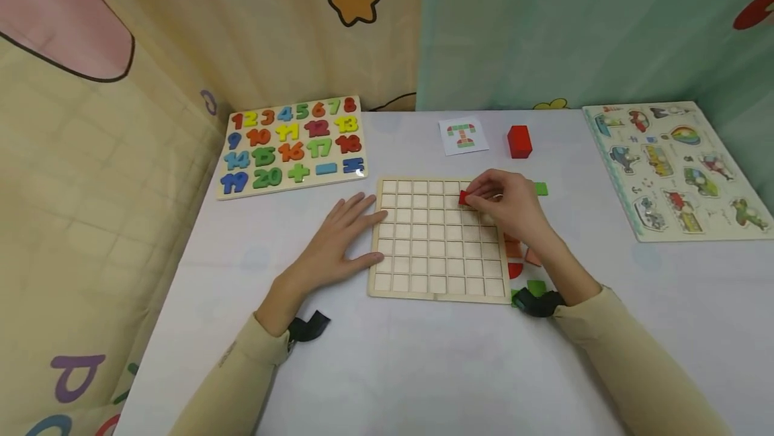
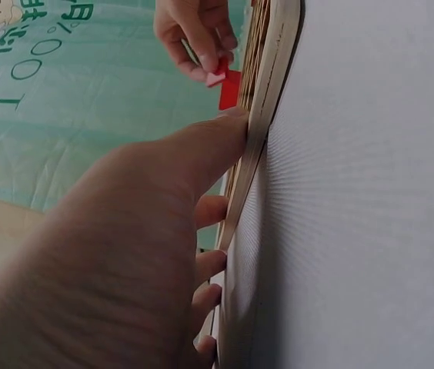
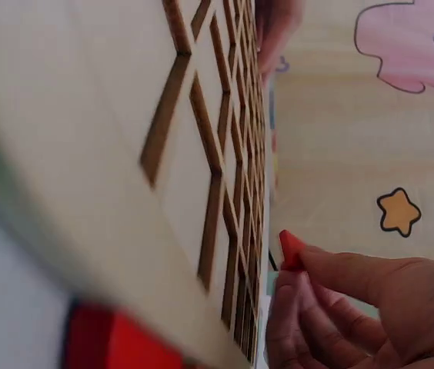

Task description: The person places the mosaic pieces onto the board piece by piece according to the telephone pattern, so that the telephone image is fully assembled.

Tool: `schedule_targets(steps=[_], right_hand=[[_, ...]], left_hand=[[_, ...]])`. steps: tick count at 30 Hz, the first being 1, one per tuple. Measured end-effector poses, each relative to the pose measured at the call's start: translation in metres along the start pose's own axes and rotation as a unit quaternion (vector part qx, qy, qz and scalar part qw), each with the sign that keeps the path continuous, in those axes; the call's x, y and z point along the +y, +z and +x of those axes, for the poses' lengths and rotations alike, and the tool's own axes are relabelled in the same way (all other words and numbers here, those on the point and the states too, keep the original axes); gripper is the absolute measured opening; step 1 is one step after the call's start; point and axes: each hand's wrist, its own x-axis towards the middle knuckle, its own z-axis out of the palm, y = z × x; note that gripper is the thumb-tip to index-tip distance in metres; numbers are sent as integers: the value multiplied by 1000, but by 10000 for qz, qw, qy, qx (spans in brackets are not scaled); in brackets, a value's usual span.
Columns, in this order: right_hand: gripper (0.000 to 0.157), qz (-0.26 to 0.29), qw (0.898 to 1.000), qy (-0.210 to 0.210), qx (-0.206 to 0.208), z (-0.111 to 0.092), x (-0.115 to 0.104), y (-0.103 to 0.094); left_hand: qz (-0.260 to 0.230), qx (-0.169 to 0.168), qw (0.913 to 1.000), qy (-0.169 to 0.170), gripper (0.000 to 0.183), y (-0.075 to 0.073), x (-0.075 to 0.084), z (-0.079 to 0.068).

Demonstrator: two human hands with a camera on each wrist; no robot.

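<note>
Now | R grip (image 1: 509,202) pinching red pc (image 1: 463,197) over board (image 1: 437,232) | L grip (image 1: 338,241) splayed, L edge (image 1: 374,238)

Behind grid board (image 1: 437,248): number puzzle (image 1: 311,160) left, picture puzzle (image 1: 677,177) right, card (image 1: 463,135) between.

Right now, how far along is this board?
Done: no piece sits in any square I can see; the left hand touches the edge of the board. In hand: the right hand pinches a red piece at its far side. Remaining: probably nearly everything, as green pieces and orange pieces lie beside it.
</note>
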Motion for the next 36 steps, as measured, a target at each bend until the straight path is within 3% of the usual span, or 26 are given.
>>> schedule_targets(steps=[5, 10, 14, 26, 30, 36], right_hand=[[12, -118, 9997, 79, -204, 9, -1, 13], [11, -189, 9998, 2, -41, 6, -1, 5], [12, -319, 9993, 175, -84, 4, 1, -1], [10, -518, 9984, 13, -209, 6, -2, 5], [13, -547, 9984, 83, -84, 5, -1, -6], [21, -602, 9974, 268, 301, 1, 12, -44]], left_hand=[[28, -82, 10000, 18, 73, 3, 1, 7], [31, -127, 9999, -74, 74, 5, 2, 10], [30, -85, 9999, -133, 73, 5, 3, 11], [-15, 47, 9997, -241, 73, 5, 1, 6], [-92, 81, 9997, -199, 73, 7, 3, 7], [-56, 19, 9997, -253, 72, 4, 5, 5]])
